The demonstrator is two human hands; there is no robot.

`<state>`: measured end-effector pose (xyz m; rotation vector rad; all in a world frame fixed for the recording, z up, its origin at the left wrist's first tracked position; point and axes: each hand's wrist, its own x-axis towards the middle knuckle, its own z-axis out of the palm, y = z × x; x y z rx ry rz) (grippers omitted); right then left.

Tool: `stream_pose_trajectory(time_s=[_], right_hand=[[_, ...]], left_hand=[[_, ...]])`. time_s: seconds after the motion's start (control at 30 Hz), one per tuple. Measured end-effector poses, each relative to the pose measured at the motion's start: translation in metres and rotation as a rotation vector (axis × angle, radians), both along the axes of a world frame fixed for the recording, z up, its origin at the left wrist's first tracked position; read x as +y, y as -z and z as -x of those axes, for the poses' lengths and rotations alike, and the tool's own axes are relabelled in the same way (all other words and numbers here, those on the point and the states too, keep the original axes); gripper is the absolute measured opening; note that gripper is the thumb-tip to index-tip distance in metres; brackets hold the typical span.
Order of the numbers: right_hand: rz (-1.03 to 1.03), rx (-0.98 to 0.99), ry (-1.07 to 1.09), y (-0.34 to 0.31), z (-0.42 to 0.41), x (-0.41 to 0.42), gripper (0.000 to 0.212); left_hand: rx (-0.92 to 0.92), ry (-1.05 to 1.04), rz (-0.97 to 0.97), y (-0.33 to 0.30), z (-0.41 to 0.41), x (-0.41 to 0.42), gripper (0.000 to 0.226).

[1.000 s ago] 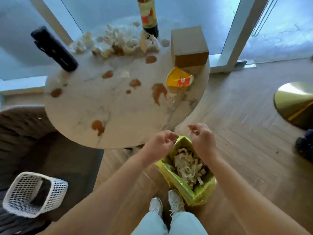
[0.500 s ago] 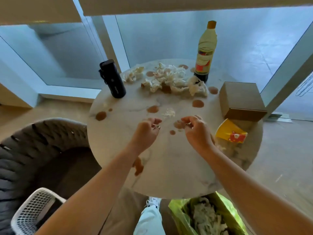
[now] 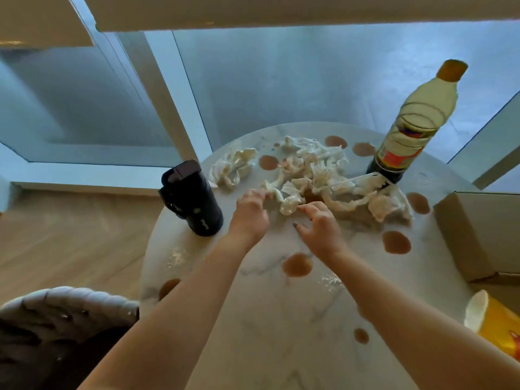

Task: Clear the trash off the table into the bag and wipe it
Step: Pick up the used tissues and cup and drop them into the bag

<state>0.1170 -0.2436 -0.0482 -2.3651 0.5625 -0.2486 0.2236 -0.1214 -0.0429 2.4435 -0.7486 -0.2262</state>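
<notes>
A heap of white crumpled scraps (image 3: 312, 170) lies at the far side of the round marble table (image 3: 281, 319), with a smaller clump (image 3: 233, 167) to its left. Brown spill spots (image 3: 297, 265) dot the tabletop, and small crumbs (image 3: 332, 280) lie near my right forearm. My left hand (image 3: 249, 213) is at the near edge of the heap, its fingers curled onto a white scrap. My right hand (image 3: 320, 228) reaches beside it with fingers stretched out, the index tip touching a scrap (image 3: 289, 205). The trash bag is out of view.
A black tumbler (image 3: 192, 198) stands left of my left hand. A pale bottle with an orange cap (image 3: 410, 128) stands behind the heap. A cardboard box (image 3: 481, 229) and a yellow wrapper (image 3: 498, 325) sit at the right edge. A woven chair (image 3: 62, 311) is at lower left.
Both hands moved from the green bag on the floor up over the table and forward to the white heap. The view has lifted, and the bag has dropped out of sight.
</notes>
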Motion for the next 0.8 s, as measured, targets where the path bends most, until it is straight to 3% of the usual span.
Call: stream_pose_trajectory(time_s=[0.2,0.37,0.5,0.8], right_hand=[[0.026,0.016,0.004,0.021,-0.05,0.002,0.037],[0.061,0.063,-0.006,0.031,-0.064,-0.006,0.014],[0.049,-0.002,0.011,0.032,-0.059,-0.008,0.004],[0.046,-0.12,0.014,0.015,-0.017,0.003,0.005]], left_hand=[[0.013,-0.022,-0.04,0.027,-0.041,-0.026,0.039],[0.017,-0.023,0.021,0.04,-0.051,-0.034,0.034],[0.007,-0.073,0.096,0.049,-0.049,-0.028,0.023],[-0.124,-0.125,0.224,0.03,-0.011,-0.005,0.014]])
